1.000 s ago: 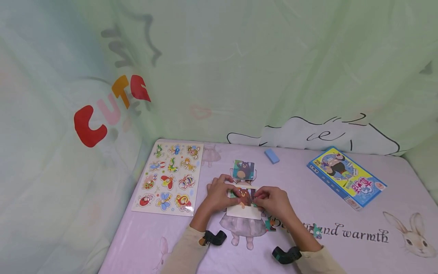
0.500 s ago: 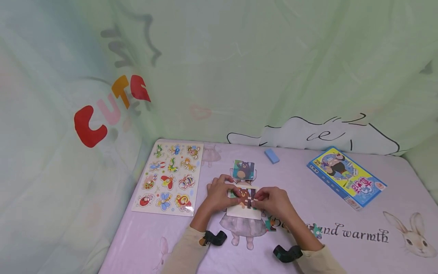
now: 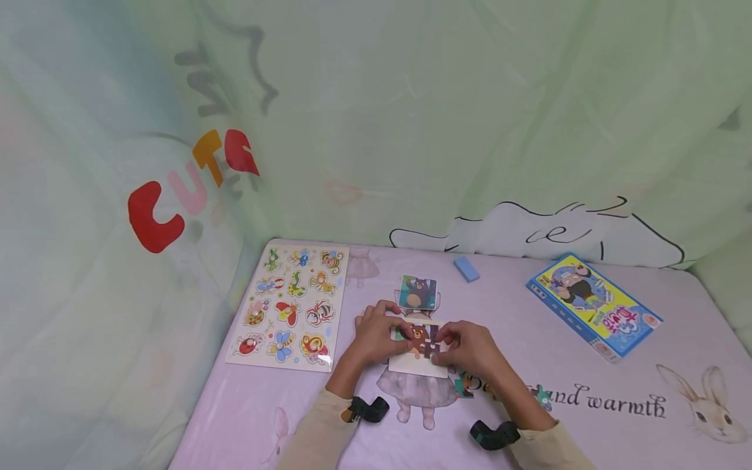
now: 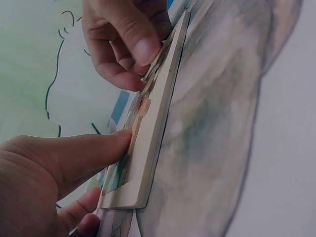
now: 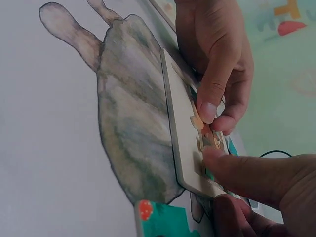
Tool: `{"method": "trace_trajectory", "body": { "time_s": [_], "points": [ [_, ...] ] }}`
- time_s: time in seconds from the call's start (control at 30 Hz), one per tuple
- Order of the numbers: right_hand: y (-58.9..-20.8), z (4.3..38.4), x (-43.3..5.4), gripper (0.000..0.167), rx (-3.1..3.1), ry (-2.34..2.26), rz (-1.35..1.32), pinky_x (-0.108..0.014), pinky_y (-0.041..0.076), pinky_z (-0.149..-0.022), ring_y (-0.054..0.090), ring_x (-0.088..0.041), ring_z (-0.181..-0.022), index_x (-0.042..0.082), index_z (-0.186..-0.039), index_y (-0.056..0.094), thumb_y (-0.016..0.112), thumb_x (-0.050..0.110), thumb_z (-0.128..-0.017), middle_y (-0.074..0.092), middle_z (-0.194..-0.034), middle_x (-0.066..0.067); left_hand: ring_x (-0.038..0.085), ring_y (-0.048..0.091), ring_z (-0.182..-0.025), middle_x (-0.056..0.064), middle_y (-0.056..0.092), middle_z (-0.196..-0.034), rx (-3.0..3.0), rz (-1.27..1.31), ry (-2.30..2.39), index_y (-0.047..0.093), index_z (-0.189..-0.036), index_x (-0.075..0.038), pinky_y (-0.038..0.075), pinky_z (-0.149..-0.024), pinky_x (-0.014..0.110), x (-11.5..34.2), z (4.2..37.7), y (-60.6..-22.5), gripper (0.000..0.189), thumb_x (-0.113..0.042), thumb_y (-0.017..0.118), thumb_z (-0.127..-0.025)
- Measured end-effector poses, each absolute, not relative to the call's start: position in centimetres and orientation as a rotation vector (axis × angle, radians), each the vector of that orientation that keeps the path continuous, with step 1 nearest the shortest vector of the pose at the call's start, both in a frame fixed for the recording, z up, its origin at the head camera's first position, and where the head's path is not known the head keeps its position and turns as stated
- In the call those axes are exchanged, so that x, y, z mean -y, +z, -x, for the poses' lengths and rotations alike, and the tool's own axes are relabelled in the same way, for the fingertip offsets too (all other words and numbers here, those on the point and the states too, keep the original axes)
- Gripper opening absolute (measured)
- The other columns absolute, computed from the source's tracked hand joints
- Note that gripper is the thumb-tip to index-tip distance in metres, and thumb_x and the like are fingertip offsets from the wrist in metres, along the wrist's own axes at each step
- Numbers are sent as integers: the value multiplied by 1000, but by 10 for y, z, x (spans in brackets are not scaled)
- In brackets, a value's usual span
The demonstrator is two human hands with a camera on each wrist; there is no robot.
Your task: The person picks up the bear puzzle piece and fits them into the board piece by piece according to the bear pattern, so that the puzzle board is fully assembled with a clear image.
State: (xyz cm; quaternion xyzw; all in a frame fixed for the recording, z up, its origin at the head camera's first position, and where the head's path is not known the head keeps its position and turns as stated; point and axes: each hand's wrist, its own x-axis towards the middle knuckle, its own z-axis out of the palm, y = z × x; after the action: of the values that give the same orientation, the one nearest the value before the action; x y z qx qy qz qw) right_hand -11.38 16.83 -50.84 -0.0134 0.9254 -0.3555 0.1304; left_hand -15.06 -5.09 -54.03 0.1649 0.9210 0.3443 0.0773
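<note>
Puzzle board (image 3: 414,365): flat on the table (image 3: 499,294), one hand either side. What's the right hand (image 3: 474,347) got?

Thumb and index nearly together, pinching a dark piece (image 3: 431,350) on the board's right half, next to the brown bear (image 3: 418,331).

And the left hand (image 3: 375,336)?

Fingers bent, small gap, thumb pressing on the bear, board's left half. Can't tell if the other fingers grip the edge.

Loose pieces?

Teal-and-red piece (image 3: 464,385) just off the board's near right corner. Teal piece (image 3: 544,397) farther right of the board.

Rest?

Bear card (image 3: 418,293) just past the board's far edge. Blue block (image 3: 467,268) beyond it, to the right. Game box (image 3: 595,305) well right of the board, insect board (image 3: 303,307) left of it.
</note>
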Motion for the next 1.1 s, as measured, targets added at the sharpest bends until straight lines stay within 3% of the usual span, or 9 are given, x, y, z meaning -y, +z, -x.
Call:
{"method": "trace_trajectory", "body": {
  "time_s": [0.5,0.73,0.93,1.1],
  "points": [
    [-512,112,-169,25,-2768,-1008,109,-24,45,-56,52,-15,-73,12,-99,73,87,15,-78,60,-86,-3,22,45,-119,-6,54,-130,-2761,-484,1010,79,-85,-32,28,-88,42,51,151,-542,9,-34,86,-79],
    [-508,114,-167,19,-2776,-1006,117,-25,44,-56,52,-15,-71,12,-92,76,87,14,-77,62,-87,-4,23,45,-116,-5,54,-130,-2804,-450,958,76,-82,-32,30,-87,43,46,149,-539,9,-37,83,-80],
    [-510,115,-168,14,-2804,-991,132,-26,42,-57,51,-14,-69,12,-86,77,87,12,-75,64,-86,-3,25,43,-111,-3,51,-126,-2882,-328,916,65,-72,-30,30,-86,47,33,142,-537,30,-55,80,-80],
    [-509,114,-170,15,-2786,-993,161,-25,42,-58,51,-14,-70,13,-86,77,88,13,-76,64,-86,-3,26,41,-111,-3,50,-125,-2918,-249,928,63,-71,-28,29,-85,49,24,136,-537,34,-53,85,-76]
  ]
}}
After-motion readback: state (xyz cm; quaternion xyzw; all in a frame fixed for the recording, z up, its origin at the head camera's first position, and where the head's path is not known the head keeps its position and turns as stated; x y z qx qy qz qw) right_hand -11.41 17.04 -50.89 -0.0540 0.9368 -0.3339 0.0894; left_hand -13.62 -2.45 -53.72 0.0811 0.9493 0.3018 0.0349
